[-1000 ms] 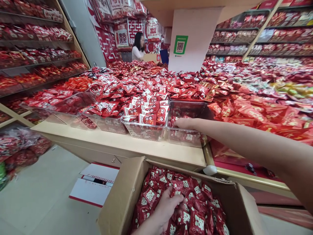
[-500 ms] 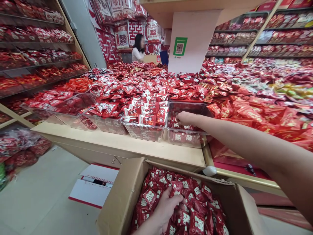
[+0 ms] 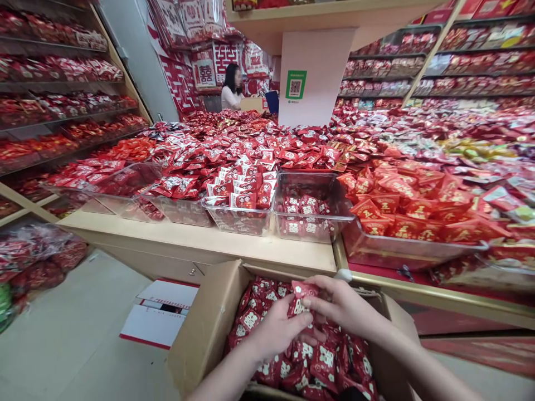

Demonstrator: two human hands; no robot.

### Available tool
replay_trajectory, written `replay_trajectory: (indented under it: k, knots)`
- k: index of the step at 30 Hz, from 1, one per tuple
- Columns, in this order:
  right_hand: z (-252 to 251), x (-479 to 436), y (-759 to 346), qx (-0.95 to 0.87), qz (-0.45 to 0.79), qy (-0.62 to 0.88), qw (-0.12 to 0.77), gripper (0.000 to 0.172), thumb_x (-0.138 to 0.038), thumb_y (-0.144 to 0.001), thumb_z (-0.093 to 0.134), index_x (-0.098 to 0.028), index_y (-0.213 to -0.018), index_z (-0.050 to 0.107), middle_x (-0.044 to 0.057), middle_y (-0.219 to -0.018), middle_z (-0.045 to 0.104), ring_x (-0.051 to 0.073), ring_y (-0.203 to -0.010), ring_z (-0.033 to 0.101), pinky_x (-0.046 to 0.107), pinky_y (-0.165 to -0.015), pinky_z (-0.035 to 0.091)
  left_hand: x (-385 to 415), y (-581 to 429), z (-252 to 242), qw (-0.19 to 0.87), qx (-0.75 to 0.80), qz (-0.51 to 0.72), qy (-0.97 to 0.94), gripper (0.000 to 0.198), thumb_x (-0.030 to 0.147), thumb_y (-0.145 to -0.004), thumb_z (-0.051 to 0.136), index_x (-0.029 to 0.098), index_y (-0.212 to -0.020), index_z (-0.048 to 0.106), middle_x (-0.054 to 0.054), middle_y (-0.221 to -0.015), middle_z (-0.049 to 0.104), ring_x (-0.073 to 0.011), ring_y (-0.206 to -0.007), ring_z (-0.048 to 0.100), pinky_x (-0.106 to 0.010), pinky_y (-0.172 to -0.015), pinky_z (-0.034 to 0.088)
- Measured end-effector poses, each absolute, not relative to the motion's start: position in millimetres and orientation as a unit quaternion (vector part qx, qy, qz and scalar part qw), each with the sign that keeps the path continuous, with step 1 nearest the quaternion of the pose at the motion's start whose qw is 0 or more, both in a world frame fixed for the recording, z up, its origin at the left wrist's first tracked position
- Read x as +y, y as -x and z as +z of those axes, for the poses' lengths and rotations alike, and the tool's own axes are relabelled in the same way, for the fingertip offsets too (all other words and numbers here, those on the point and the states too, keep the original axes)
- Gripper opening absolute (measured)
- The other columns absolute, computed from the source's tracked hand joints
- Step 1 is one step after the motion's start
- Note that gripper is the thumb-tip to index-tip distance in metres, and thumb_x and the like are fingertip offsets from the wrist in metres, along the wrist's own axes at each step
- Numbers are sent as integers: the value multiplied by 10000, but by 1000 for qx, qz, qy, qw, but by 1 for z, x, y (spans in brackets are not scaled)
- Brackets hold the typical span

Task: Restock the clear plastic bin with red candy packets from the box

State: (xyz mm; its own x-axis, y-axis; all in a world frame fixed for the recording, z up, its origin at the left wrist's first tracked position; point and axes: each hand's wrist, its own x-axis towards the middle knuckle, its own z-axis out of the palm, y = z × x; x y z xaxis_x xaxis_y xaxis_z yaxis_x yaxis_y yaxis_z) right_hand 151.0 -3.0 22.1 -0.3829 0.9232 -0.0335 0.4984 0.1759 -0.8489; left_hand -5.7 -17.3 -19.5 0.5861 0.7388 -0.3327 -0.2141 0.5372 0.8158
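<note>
A cardboard box stands in front of me, filled with small dark red candy packets printed with pale characters. Over the pile, my right hand pinches one red candy packet between thumb and fingers. My left hand comes from the other side, its thumb and fingers closed about the same packet's lower part; some fingertips are hidden. Beyond the box, a clear plastic bin on the counter holds a low layer of matching packets.
More clear bins of red packets line the wooden counter, including a heaped bin at the right. Packed shelves rise at the left. A flattened white carton lies on the floor. A person is at the back.
My right hand has come back from the clear bin to the cardboard box and now meets my left hand at a candy packet. The view has shifted slightly.
</note>
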Motion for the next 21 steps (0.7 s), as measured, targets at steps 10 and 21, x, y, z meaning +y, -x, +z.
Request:
replay_trajectory:
  k: [10,21]
  knots:
    - [10,-25,-176,-534,495,521,445,250,-404,-730,525,-165,-795,550,12,-698,566,115,-614,518,252,-573,425,-7,-9,2,747,398,333,-416,299,384,-758,527,133,-917,555,-48,-742,667,-107,-526,625,-153,-448,440]
    - [-9,-41,-129,-304,514,508,621,479,-348,-680,612,-259,-1078,360,51,-1100,477,159,-947,521,341,-781,462,-20,-11,-16,429,464,453,-629,275,266,-817,451,179,-1051,566,-62,-1026,631,-181,-938,574,-317,-827,457]
